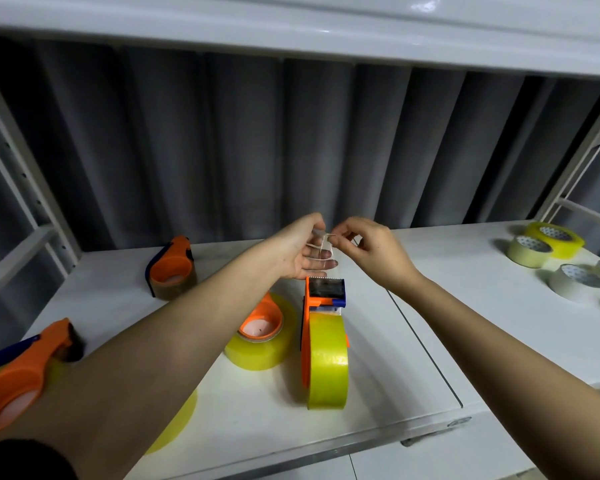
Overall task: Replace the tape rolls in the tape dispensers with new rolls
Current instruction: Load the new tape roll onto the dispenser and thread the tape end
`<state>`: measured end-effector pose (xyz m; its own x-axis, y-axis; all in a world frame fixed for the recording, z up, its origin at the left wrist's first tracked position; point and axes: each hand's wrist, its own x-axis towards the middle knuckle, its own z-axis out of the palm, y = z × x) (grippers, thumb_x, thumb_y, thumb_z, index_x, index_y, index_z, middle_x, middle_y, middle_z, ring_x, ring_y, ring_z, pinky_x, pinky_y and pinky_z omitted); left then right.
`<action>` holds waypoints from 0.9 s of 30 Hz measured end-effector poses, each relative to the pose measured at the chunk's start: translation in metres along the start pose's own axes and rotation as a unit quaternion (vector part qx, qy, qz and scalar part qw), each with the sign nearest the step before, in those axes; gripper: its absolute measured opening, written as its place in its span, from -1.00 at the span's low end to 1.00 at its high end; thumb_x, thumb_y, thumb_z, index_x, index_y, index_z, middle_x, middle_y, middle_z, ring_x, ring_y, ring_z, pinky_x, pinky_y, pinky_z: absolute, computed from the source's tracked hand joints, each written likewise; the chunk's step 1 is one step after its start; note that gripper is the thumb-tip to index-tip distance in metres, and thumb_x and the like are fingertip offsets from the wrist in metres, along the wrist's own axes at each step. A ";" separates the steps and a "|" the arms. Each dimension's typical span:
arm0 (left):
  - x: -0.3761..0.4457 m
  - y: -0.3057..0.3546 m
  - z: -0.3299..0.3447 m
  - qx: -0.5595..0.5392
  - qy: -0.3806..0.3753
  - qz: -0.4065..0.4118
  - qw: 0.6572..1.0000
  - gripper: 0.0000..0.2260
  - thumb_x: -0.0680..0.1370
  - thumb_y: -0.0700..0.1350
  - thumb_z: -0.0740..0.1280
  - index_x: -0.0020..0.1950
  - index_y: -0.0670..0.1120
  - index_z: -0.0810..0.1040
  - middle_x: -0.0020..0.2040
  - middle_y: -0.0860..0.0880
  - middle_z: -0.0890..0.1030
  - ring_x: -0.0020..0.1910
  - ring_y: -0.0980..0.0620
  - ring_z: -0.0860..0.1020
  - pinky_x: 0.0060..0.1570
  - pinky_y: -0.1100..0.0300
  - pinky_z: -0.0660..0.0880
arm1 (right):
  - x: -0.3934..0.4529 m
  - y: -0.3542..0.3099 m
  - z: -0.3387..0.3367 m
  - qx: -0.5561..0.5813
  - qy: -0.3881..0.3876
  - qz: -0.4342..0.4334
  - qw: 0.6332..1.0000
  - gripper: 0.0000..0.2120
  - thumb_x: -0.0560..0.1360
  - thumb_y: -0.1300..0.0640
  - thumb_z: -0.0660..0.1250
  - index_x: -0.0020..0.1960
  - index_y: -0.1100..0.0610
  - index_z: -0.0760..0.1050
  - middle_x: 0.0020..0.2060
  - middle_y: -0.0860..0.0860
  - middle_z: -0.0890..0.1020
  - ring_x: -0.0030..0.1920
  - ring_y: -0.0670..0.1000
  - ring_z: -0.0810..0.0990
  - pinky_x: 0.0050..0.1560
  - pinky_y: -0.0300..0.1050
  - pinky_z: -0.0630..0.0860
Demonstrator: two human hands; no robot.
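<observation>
An orange dispenser stands upright at the middle of the white shelf, loaded with a yellow tape roll. Just above and behind it, my left hand and my right hand meet on a small clear piece of tape. Both hands pinch it between thumb and fingers. To the left of the upright dispenser lies a second orange dispenser on a yellow roll. A third dispenser holding a brown roll sits at the back left. A fourth orange dispenser lies at the near left, partly under my left forearm.
Several loose rolls, yellow and pale, lie on the adjoining shelf board at the right. A seam separates the two boards. Grey curtain hangs behind; a white upper shelf runs overhead, with metal uprights at both sides.
</observation>
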<state>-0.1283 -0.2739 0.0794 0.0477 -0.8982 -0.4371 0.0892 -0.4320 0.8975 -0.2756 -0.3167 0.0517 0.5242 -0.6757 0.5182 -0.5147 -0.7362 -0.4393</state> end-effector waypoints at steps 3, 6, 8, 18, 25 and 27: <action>0.003 -0.003 -0.001 -0.023 -0.001 0.018 1.000 -0.76 0.51 0.03 0.18 -0.04 -0.14 0.47 -0.11 -0.14 0.58 -0.17 -0.10 0.61 -0.08 0.08 0.50 | 0.004 -0.004 -0.005 0.116 -0.056 0.080 0.989 -0.92 0.56 0.12 0.29 -0.07 0.06 0.56 -0.20 -0.14 0.62 -0.15 -0.16 0.58 -0.16 -0.38 0.47; 0.003 -0.004 -0.004 -0.079 -0.003 0.020 0.997 -0.69 0.53 0.10 0.21 0.03 -0.14 0.47 -0.08 -0.15 0.59 -0.13 -0.11 0.60 0.07 -0.03 0.50 | 0.007 -0.005 -0.012 0.145 -0.093 0.110 0.979 -0.91 0.56 0.17 0.29 -0.08 0.12 0.56 -0.23 -0.08 0.63 -0.20 -0.14 0.59 -0.27 -0.49 0.42; 0.002 -0.007 -0.006 -0.093 -0.003 0.030 0.995 -0.75 0.54 0.04 0.25 -0.01 -0.14 0.47 -0.11 -0.14 0.56 -0.13 -0.10 0.59 0.13 -0.07 0.50 | 0.010 -0.005 -0.016 0.124 -0.115 0.123 0.978 -0.90 0.57 0.17 0.29 -0.07 0.13 0.57 -0.25 -0.07 0.63 -0.21 -0.11 0.61 -0.29 -0.46 0.44; 0.006 -0.019 -0.005 -0.058 -0.007 0.106 0.993 -0.93 0.57 -0.19 0.30 -0.11 -0.12 0.47 -0.21 -0.07 0.52 -0.14 -0.03 0.59 -0.03 0.06 0.55 | 0.024 -0.009 -0.031 0.070 -0.193 0.138 0.969 -0.86 0.58 0.16 0.26 -0.07 0.11 0.59 -0.26 -0.05 0.64 -0.27 -0.15 0.60 -0.17 -0.23 0.52; 0.008 -0.013 -0.007 -0.086 -0.003 0.025 0.996 -0.86 0.55 -0.19 0.24 -0.21 -0.15 0.45 -0.22 -0.08 0.54 -0.19 -0.01 0.59 0.01 0.11 0.52 | 0.016 -0.003 -0.024 -0.027 -0.135 0.066 0.988 -0.78 0.57 -0.03 0.26 0.13 0.02 0.56 -0.09 -0.11 0.63 -0.07 -0.12 0.59 0.00 -0.14 0.55; 0.007 -0.010 -0.008 -0.087 -0.003 0.006 0.996 -0.85 0.55 -0.19 0.22 -0.21 -0.16 0.44 -0.23 -0.09 0.54 -0.17 -0.02 0.58 0.09 0.07 0.48 | 0.009 -0.002 -0.021 -0.026 -0.087 0.039 0.995 -0.73 0.56 -0.09 0.25 0.19 -0.01 0.51 -0.03 -0.10 0.61 -0.05 -0.12 0.57 -0.04 -0.17 0.55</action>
<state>-0.1210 -0.2750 0.0665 0.0437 -0.9037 -0.4260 0.2590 -0.4016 0.8784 -0.2841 -0.3210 0.0728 0.5886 -0.7305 0.3462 -0.5914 -0.6811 -0.4317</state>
